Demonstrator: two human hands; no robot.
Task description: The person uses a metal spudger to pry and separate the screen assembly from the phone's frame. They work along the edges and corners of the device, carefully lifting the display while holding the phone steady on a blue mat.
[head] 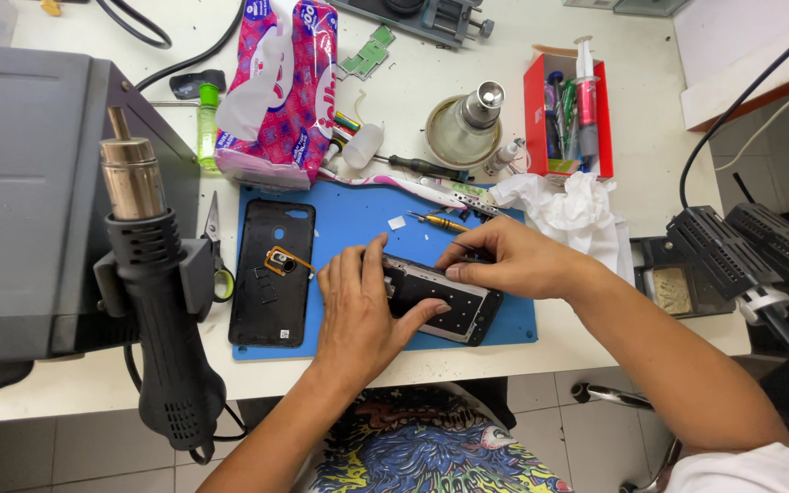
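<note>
From my remote seat, I see both hands on an opened phone (445, 306) lying on the blue mat (358, 219) at the worktop's (650, 119) front edge. My left hand (358, 310) clamps its left end; my right hand (513, 260) pinches its top edge. The black back cover (271, 274) lies just left.

Both bare forearms reach in from six and four o'clock. The left hand (358, 310) lies palm down, fingers spread, thumb pointing toward three. The right hand (509, 260) curls knuckles up, its grip pinched toward nine o'clock.
</note>
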